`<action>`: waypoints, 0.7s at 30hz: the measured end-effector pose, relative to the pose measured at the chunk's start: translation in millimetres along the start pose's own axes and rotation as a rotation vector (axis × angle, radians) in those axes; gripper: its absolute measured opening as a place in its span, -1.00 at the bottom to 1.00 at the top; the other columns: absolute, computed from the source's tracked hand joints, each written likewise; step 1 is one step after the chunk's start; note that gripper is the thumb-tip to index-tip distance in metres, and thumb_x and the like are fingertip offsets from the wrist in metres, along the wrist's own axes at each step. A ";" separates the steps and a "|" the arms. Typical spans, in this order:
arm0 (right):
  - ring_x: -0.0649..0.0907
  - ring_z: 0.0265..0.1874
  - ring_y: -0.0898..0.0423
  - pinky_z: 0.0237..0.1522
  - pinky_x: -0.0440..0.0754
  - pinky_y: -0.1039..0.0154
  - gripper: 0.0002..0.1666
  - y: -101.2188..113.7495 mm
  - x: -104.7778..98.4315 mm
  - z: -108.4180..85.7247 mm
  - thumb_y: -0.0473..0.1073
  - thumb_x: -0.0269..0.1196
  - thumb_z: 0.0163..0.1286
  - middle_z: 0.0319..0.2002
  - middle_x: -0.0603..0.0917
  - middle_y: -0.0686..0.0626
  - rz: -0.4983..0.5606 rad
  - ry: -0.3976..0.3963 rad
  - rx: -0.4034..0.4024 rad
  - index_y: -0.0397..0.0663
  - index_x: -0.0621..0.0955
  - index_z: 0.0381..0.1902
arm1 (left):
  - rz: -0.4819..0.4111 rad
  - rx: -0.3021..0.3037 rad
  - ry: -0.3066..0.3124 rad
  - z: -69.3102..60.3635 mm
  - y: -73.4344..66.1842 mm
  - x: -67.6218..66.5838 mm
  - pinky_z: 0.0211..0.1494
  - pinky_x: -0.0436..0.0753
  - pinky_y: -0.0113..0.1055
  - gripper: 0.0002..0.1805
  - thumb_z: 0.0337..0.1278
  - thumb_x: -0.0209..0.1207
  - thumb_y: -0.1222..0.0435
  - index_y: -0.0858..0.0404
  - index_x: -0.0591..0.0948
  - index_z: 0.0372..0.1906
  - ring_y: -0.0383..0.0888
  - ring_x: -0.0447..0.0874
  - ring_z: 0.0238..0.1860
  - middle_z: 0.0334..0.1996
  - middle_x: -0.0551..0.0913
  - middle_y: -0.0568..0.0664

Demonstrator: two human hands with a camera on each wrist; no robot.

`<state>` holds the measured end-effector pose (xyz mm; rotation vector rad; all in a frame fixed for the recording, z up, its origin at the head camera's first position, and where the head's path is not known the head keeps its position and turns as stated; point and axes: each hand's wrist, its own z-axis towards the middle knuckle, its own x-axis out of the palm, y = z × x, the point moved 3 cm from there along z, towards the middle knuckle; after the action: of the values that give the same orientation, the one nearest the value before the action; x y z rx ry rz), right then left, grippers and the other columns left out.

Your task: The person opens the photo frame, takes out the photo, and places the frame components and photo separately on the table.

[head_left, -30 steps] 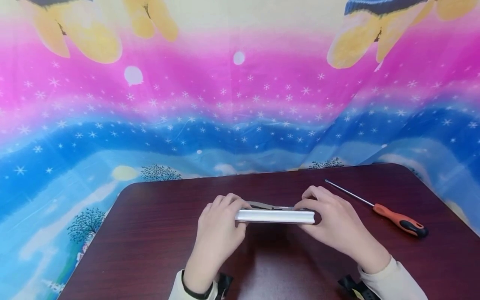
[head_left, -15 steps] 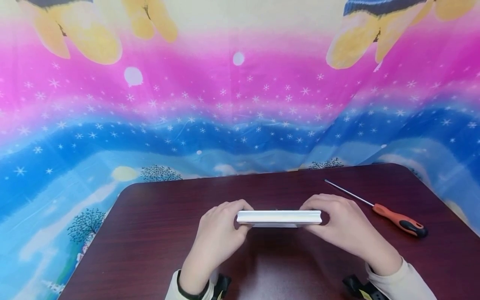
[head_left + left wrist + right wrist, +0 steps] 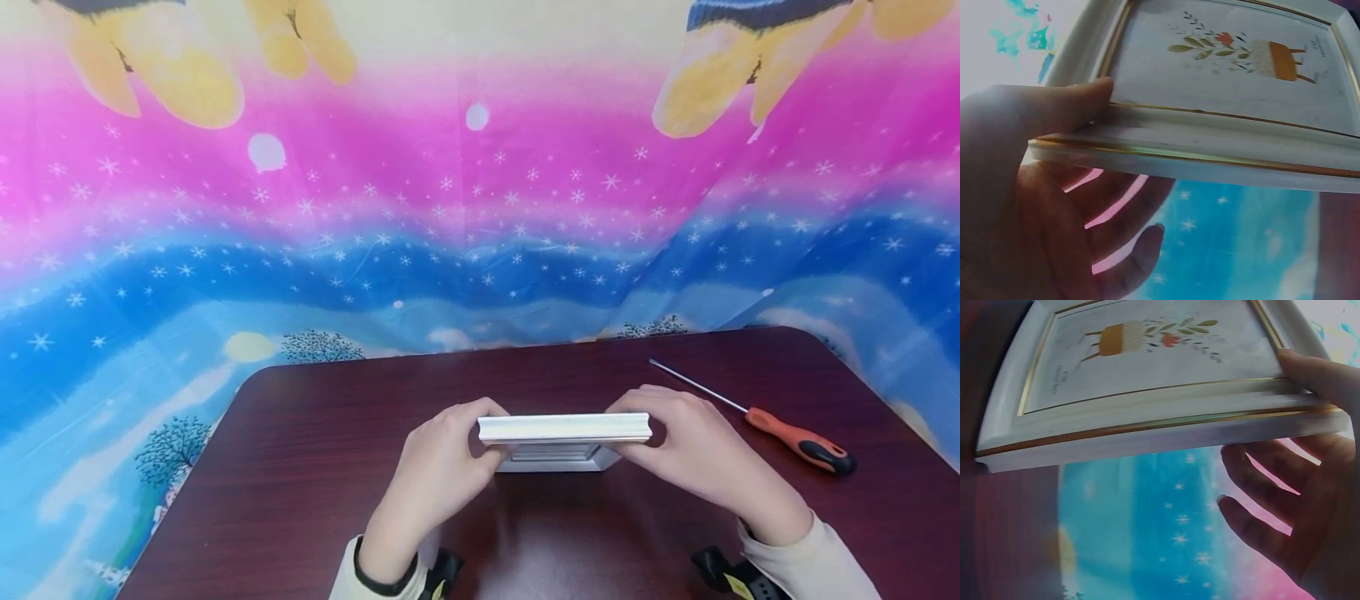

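Note:
A white picture frame (image 3: 564,428) with thin gold lines is held up over the table between both hands. Its print shows a potted plant with a red flower, seen in the left wrist view on the picture (image 3: 1235,56) and sideways in the right wrist view on the picture (image 3: 1141,344). My left hand (image 3: 435,475) grips the left side, thumb on the front border and fingers behind. On the right side my right hand (image 3: 697,454) grips likewise, its thumb (image 3: 1310,372) on the front border. From the head view the frame's top edge faces me, its front foreshortened below.
An orange-and-black screwdriver (image 3: 795,437) lies on the dark red-brown table (image 3: 315,500) to the right of the right hand, shaft pointing to the back left. Behind the table hangs a colourful snowflake-patterned cloth (image 3: 480,208).
The picture frame has tilted, so its front now shows below the top edge, where earlier its back with a grey stand strip was visible. Both hands have shifted slightly right with it.

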<state>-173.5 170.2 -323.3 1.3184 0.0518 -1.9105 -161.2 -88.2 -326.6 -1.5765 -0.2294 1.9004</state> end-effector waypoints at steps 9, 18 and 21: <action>0.60 -0.35 0.31 -0.34 0.59 0.28 -0.73 -15.0 12.7 4.9 -0.08 0.47 0.21 -0.25 0.69 0.23 0.139 0.126 0.152 0.08 0.70 -0.13 | -0.056 0.000 0.061 10.4 20.8 12.9 -0.32 0.50 -0.24 -0.68 0.01 0.46 0.13 0.02 0.66 -0.10 -0.27 0.53 -0.38 -0.27 0.69 -0.24; 0.69 -0.22 0.25 -0.18 0.66 0.18 -0.59 -28.5 32.3 6.5 -0.13 0.44 0.24 -0.12 0.74 0.08 0.198 0.176 0.143 -0.02 0.68 0.05 | -0.150 -0.012 0.098 15.5 35.7 24.5 0.03 0.58 0.02 -0.53 0.03 0.46 0.18 0.07 0.63 0.09 -0.04 0.63 0.08 0.02 0.69 -0.09; 0.70 -0.17 0.21 -0.12 0.67 0.12 -0.55 -31.2 36.2 6.3 -0.17 0.44 0.23 -0.07 0.74 0.07 0.206 0.174 0.144 -0.01 0.66 0.10 | -0.168 -0.023 0.103 16.5 38.9 27.2 0.07 0.56 0.04 -0.52 0.03 0.46 0.18 0.07 0.63 0.11 -0.04 0.61 0.11 0.03 0.67 -0.11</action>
<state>-202.8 167.7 -361.5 1.5230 -0.1321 -1.6480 -192.5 -98.2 -364.5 -1.6122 -0.3296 1.6893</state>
